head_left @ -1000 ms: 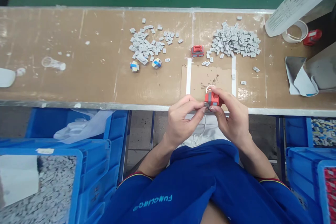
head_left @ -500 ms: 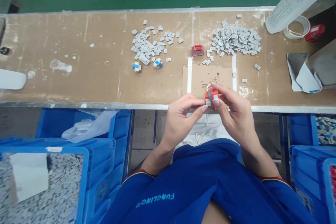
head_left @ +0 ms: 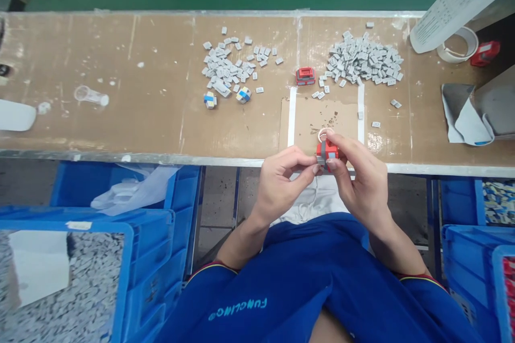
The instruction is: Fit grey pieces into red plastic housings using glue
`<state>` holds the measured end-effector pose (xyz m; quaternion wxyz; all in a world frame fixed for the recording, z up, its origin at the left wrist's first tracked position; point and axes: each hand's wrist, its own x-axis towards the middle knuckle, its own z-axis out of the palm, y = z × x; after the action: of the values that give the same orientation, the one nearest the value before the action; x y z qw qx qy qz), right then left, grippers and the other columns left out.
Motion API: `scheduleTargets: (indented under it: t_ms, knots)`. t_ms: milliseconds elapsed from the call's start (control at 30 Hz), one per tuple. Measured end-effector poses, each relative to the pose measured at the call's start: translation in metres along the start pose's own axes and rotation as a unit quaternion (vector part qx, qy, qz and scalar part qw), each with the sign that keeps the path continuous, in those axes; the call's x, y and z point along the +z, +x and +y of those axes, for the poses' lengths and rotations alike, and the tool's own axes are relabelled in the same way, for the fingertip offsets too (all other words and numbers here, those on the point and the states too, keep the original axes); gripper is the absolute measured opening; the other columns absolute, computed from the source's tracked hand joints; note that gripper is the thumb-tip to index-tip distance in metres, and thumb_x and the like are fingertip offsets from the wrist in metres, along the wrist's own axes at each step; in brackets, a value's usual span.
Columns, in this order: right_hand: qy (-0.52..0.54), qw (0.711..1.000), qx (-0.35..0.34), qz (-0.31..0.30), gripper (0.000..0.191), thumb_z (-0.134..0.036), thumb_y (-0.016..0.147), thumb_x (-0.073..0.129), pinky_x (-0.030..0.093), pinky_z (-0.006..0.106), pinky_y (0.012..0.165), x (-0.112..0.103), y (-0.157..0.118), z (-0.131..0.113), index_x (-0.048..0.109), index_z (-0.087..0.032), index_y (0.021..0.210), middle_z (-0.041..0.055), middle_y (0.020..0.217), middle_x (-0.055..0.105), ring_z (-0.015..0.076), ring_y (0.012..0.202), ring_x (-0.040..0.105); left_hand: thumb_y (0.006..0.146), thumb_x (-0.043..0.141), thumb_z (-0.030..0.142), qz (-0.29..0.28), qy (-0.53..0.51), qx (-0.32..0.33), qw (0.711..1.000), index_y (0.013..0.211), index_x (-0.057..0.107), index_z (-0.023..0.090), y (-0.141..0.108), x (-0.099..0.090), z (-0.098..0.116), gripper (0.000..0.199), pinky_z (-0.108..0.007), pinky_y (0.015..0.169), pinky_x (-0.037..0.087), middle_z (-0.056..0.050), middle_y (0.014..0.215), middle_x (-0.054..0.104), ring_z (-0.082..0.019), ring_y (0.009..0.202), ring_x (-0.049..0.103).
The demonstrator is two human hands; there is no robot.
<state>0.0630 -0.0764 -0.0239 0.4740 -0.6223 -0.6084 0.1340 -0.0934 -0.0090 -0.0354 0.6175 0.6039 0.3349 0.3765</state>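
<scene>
Over the front edge of the table, my right hand is closed on a small red and grey plastic block, thumb and index finger on its right side. By the tip of that index finger is a thin white ring; whether it touches the block I cannot tell. My left hand pinches a small light-grey tile against the block's left side. Fingertips partly hide the tile. Beyond the hands stands a second red and grey block, beside a heap of grey tiles.
More grey tiles lie left of centre, near two blue-banded blocks. A white bottle, a tape roll and a clear plastic tube rest on the table. Blue crates flank my lap.
Both hands have shifted very slightly to the right with the block. The white ring shows more fully above it. The grips are unchanged, and the view has moved a little.
</scene>
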Motion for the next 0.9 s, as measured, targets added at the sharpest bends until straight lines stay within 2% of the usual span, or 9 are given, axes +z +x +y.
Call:
scheduleTargets:
  t_ms: [133, 367, 500, 633, 767, 900]
  knots:
    - [-0.005, 1.000, -0.015, 0.013, 0.040, -0.018, 0.103, 0.061, 0.065, 0.038, 0.096, 0.000, -0.004, -0.002, 0.064, -0.023, 0.142, 0.0121, 0.130, 0.075, 0.0226, 0.114, 0.074, 0.090, 0.080, 0.022, 0.009, -0.016, 0.016, 1.000, 0.091, 0.081, 0.021, -0.004, 0.004, 0.001, 0.002, -0.023, 0.066, 0.059, -0.001, 0.080, 0.069, -0.012, 0.073, 0.070]
    - [-0.038, 0.999, -0.029, 0.022, 0.039, -0.020, 0.105, 0.059, 0.066, 0.037, 0.086, 0.002, -0.011, -0.001, 0.063, -0.025, 0.143, 0.0120, 0.127, 0.076, 0.0230, 0.108, 0.075, 0.091, 0.079, 0.023, 0.008, -0.013, 0.025, 1.000, 0.090, 0.081, 0.021, -0.008, 0.006, -0.003, 0.003, -0.022, 0.064, 0.059, -0.002, 0.080, 0.072, -0.011, 0.070, 0.070]
    - [-0.019, 0.999, -0.014, 0.024, 0.038, -0.021, 0.104, 0.059, 0.066, 0.037, 0.087, 0.002, -0.011, -0.001, 0.064, -0.025, 0.142, 0.0118, 0.127, 0.076, 0.0220, 0.108, 0.075, 0.089, 0.083, 0.026, 0.010, -0.020, 0.013, 1.000, 0.088, 0.082, 0.021, -0.005, 0.006, -0.002, 0.004, -0.023, 0.065, 0.061, -0.002, 0.079, 0.072, -0.012, 0.071, 0.071]
    - [0.027, 0.998, 0.052, 0.038, 0.034, -0.028, 0.104, 0.060, 0.067, 0.033, 0.080, -0.001, -0.009, -0.003, 0.068, -0.025, 0.137, 0.0094, 0.122, 0.078, 0.0190, 0.096, 0.077, 0.086, 0.085, 0.029, -0.010, -0.051, -0.039, 0.998, 0.090, 0.083, 0.021, -0.002, 0.006, 0.007, 0.009, -0.027, 0.069, 0.065, -0.002, 0.081, 0.073, -0.014, 0.073, 0.073]
    - [0.123, 0.980, 0.157, 0.006, 0.033, -0.038, 0.105, 0.060, 0.067, 0.033, 0.078, -0.008, -0.008, -0.005, 0.071, -0.021, 0.131, 0.0108, 0.123, 0.078, 0.0191, 0.093, 0.078, 0.088, 0.083, 0.030, -0.042, -0.067, -0.070, 0.994, 0.091, 0.084, 0.021, -0.003, 0.004, 0.015, 0.009, -0.027, 0.069, 0.064, -0.001, 0.079, 0.072, -0.013, 0.071, 0.072]
    - [0.148, 0.970, 0.192, -0.002, 0.033, -0.043, 0.104, 0.062, 0.067, 0.030, 0.073, -0.013, -0.007, -0.006, 0.075, -0.019, 0.124, 0.0109, 0.120, 0.080, 0.0196, 0.093, 0.079, 0.088, 0.082, 0.028, -0.052, -0.045, -0.072, 0.995, 0.088, 0.084, 0.021, -0.003, 0.005, 0.020, 0.007, -0.025, 0.062, 0.057, -0.002, 0.077, 0.071, -0.013, 0.068, 0.066]
